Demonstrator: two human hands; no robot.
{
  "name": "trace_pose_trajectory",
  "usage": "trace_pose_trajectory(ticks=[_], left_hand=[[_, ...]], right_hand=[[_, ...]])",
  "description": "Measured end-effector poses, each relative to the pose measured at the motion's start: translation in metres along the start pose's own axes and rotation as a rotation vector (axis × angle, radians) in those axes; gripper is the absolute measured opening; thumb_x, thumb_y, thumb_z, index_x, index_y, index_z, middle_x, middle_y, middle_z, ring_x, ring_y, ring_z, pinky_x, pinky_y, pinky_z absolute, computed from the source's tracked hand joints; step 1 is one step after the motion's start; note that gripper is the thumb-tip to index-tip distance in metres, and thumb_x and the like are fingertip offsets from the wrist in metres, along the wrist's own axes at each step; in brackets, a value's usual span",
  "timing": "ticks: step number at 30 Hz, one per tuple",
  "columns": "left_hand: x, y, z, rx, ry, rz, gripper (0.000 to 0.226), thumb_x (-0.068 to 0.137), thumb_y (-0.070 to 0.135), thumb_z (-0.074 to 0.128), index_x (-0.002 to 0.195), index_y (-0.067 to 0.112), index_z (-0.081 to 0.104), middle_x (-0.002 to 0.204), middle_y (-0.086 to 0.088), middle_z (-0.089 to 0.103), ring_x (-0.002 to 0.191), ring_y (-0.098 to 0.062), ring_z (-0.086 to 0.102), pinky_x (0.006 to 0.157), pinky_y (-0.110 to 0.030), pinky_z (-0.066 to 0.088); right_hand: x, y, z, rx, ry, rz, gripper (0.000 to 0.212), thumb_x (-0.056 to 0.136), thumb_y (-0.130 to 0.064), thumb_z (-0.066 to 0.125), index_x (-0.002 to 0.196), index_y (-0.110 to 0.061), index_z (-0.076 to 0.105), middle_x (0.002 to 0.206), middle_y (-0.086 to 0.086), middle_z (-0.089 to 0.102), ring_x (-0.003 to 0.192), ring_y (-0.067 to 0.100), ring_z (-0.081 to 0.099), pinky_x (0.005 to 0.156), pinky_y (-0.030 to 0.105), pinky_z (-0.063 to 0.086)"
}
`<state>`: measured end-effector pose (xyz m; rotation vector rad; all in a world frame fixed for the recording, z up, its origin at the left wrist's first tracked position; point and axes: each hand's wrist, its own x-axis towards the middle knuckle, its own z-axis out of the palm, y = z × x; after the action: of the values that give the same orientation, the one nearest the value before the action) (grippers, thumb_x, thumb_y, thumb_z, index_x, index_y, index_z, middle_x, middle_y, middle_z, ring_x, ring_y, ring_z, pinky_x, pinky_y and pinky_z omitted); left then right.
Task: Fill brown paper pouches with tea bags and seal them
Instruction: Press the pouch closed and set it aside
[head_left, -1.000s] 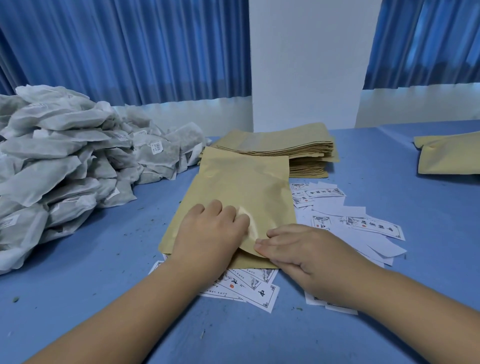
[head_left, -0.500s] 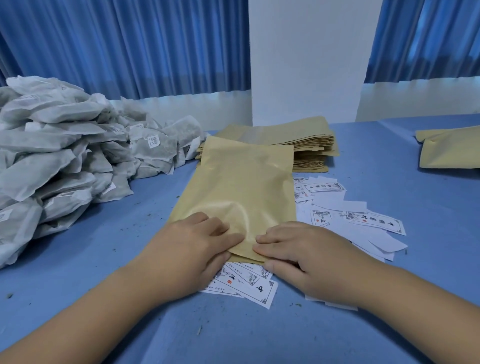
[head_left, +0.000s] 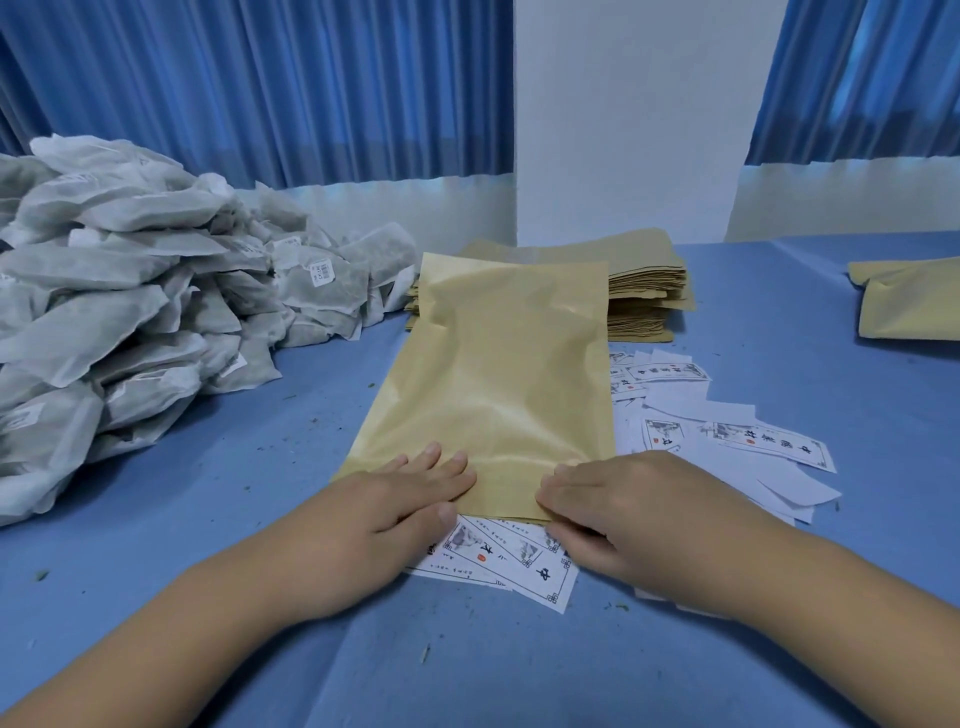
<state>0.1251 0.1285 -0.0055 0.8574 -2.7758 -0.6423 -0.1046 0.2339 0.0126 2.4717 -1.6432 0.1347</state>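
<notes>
Brown paper pouch (head_left: 493, 384) flat on the blue table (head_left: 208, 493), long axis running away from the viewer, near edge under both hands. Left hand (head_left: 384, 525) spread flat, fingers straight and pressing the near left corner. Right hand (head_left: 639, 514) on the near right corner, fingers together and laid across the edge; thumb low against it, under the paper or beside it not clear.

Behind the pouch, touching or overlapped by its far end: stack of empty pouches (head_left: 644, 296). Left, near: large heap of white tea bags (head_left: 119, 291), cut off by the frame edge. Right, just beside: scattered printed labels (head_left: 727, 431), several partly under the pouch and the right hand; print too small to read. Far right, well apart: another brown pouch (head_left: 909, 301), cropped. Green flecks on the cloth. Pouch contents not visible.
</notes>
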Motion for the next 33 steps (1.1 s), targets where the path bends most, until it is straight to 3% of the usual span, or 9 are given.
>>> trace_pose_trajectory(ticks=[3, 6, 8, 12, 17, 21, 24, 30, 33], left_hand=[[-0.001, -0.001, 0.003, 0.086, 0.143, 0.012, 0.039, 0.101, 0.033, 0.043, 0.14, 0.037, 0.045, 0.14, 0.038, 0.027, 0.129, 0.028, 0.009, 0.105, 0.003, 0.006], [-0.009, 0.002, 0.001, 0.22, 0.299, -0.006, 0.031, 0.097, 0.035, 0.047, 0.125, 0.04, 0.061, 0.123, 0.037, 0.053, 0.122, 0.02, 0.04, 0.101, -0.011, 0.037], [-0.015, 0.004, -0.004, 0.316, 0.394, 0.036, 0.03, 0.092, 0.039, 0.043, 0.105, 0.035, 0.07, 0.098, 0.023, 0.069, 0.093, -0.003, 0.066, 0.075, -0.029, 0.055], [-0.013, 0.005, -0.011, 0.423, 0.511, 0.146, 0.03, 0.087, 0.034, 0.046, 0.091, 0.021, 0.072, 0.075, 0.01, 0.07, 0.062, -0.014, 0.059, 0.065, -0.021, 0.043], [-0.008, 0.005, -0.009, 0.42, 0.479, 0.16, 0.014, 0.077, 0.013, 0.079, 0.091, 0.015, 0.076, 0.085, 0.003, 0.069, 0.076, -0.022, 0.066, 0.061, -0.029, 0.053], [-0.009, -0.003, -0.008, 0.351, 0.403, 0.125, 0.019, 0.085, 0.009, 0.072, 0.101, 0.019, 0.077, 0.094, 0.003, 0.067, 0.086, -0.024, 0.064, 0.064, -0.041, 0.054], [-0.008, -0.006, -0.011, 0.298, 0.383, 0.122, 0.022, 0.086, 0.008, 0.07, 0.102, 0.023, 0.077, 0.092, 0.006, 0.067, 0.085, -0.019, 0.064, 0.064, -0.035, 0.053], [-0.01, -0.015, -0.016, 0.236, 0.368, 0.068, 0.022, 0.089, 0.01, 0.065, 0.104, 0.023, 0.074, 0.091, 0.011, 0.064, 0.084, -0.008, 0.058, 0.066, -0.011, 0.038], [-0.013, -0.019, -0.016, 0.252, 0.397, 0.024, 0.014, 0.091, 0.017, 0.064, 0.102, 0.022, 0.071, 0.09, 0.011, 0.058, 0.088, -0.014, 0.058, 0.072, -0.023, 0.044]], right_hand=[[0.001, -0.004, -0.002, -0.023, 0.123, 0.021, 0.019, 0.087, -0.024, 0.059, 0.071, -0.016, 0.065, 0.062, -0.004, 0.056, 0.051, 0.02, 0.053, 0.045, 0.025, 0.043], [0.003, -0.001, -0.001, 0.097, 0.112, 0.13, 0.02, 0.091, -0.023, 0.047, 0.074, -0.018, 0.057, 0.065, -0.005, 0.048, 0.063, 0.02, 0.05, 0.062, 0.032, 0.045], [0.002, 0.004, 0.001, 0.175, 0.178, 0.186, 0.02, 0.09, -0.02, 0.047, 0.072, -0.016, 0.056, 0.063, -0.003, 0.049, 0.063, 0.02, 0.048, 0.064, 0.034, 0.045], [0.001, 0.008, 0.003, 0.266, 0.271, 0.255, 0.021, 0.091, -0.018, 0.053, 0.072, -0.015, 0.062, 0.062, -0.002, 0.055, 0.063, 0.016, 0.048, 0.062, 0.026, 0.042], [-0.003, 0.018, 0.003, 0.345, 0.339, 0.242, 0.017, 0.089, -0.016, 0.058, 0.074, -0.02, 0.065, 0.064, -0.009, 0.058, 0.066, 0.01, 0.05, 0.058, 0.019, 0.039], [-0.006, 0.016, 0.0, 0.158, 0.22, 0.101, 0.015, 0.084, -0.016, 0.055, 0.071, -0.019, 0.062, 0.066, -0.009, 0.056, 0.061, 0.013, 0.051, 0.052, 0.031, 0.046], [-0.006, 0.015, 0.001, 0.059, 0.154, 0.05, 0.015, 0.083, -0.018, 0.052, 0.071, -0.02, 0.061, 0.069, -0.009, 0.055, 0.065, 0.013, 0.052, 0.048, 0.03, 0.045], [-0.002, 0.024, 0.004, 0.339, 0.182, 0.247, 0.021, 0.091, -0.025, 0.047, 0.071, -0.025, 0.056, 0.074, -0.009, 0.059, 0.077, 0.01, 0.05, 0.065, 0.02, 0.041], [0.0, 0.024, 0.005, 0.393, 0.198, 0.305, 0.023, 0.09, -0.029, 0.046, 0.07, -0.025, 0.058, 0.072, -0.01, 0.061, 0.078, 0.004, 0.051, 0.065, 0.016, 0.039]])
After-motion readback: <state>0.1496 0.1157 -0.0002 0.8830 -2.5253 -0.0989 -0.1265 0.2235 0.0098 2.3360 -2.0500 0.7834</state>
